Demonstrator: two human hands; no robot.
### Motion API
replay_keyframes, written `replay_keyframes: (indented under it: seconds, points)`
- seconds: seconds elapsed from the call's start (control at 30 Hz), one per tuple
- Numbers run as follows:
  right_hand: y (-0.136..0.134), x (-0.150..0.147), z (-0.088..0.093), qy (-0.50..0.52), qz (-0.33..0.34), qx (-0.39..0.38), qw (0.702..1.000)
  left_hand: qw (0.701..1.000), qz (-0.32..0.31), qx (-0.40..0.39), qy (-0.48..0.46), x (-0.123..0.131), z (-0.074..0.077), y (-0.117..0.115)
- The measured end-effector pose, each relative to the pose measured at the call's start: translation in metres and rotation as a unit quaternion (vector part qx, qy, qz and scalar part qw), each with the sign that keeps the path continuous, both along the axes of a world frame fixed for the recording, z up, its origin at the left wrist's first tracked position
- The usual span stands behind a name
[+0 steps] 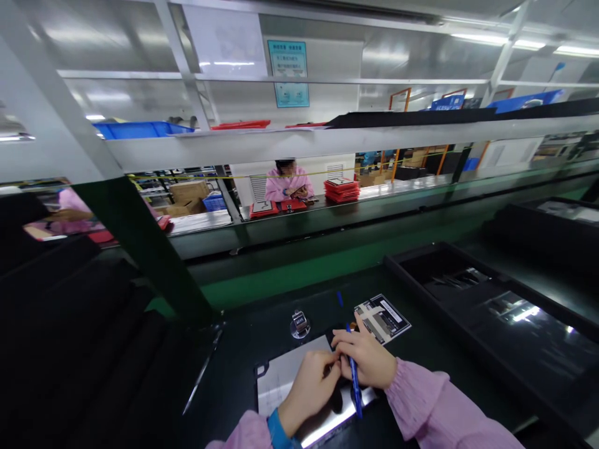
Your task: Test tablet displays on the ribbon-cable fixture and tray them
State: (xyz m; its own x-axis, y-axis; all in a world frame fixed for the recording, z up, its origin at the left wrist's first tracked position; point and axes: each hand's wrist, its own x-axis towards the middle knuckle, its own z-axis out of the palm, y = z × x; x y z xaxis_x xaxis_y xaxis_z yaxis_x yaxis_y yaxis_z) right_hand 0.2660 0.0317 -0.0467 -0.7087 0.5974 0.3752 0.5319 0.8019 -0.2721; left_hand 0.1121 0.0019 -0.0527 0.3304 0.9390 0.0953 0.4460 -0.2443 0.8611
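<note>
My left hand (311, 386) rests curled on a shiny grey metal plate (285, 377) lying on the dark bench in front of me, its fingertips pinched against my right hand. My right hand (367, 358) is closed around a blue pen (354, 380) that points down toward me, and its fingers touch the plate's far edge. Just beyond the right hand lies a small printed card (384, 318). A small metal tally counter (299, 324) stands behind the plate.
Black trays (468, 293) with shiny parts fill the bench to my right; dark stacked material (70, 349) lies to my left. A green post (140, 243) rises at left. Across the conveyor (327, 249), a person in pink (287, 181) works beside red stacks (341, 189).
</note>
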Motion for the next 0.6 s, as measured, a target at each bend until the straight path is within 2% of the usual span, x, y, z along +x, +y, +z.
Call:
replay_keyframes:
  seconds: [0.17, 0.33, 0.53, 0.6]
  points:
    - [-0.003, -0.002, 0.001, -0.018, -0.033, 0.000, 0.999, 0.999, -0.003, -0.031, -0.008, 0.001, 0.003, 0.002]
    - [-0.004, -0.002, 0.001, -0.011, -0.035, 0.005, 0.999, 0.998, -0.003, -0.063, -0.029, 0.003, 0.005, 0.002]
    - [0.005, -0.002, -0.016, 0.007, -0.046, 0.022, 0.999, 0.995, 0.003, -0.077, -0.058, 0.006, 0.005, 0.000]
    - [0.006, 0.000, -0.017, 0.025, -0.042, 0.020, 0.999, 0.995, 0.001, -0.078, -0.068, 0.005, 0.006, -0.001]
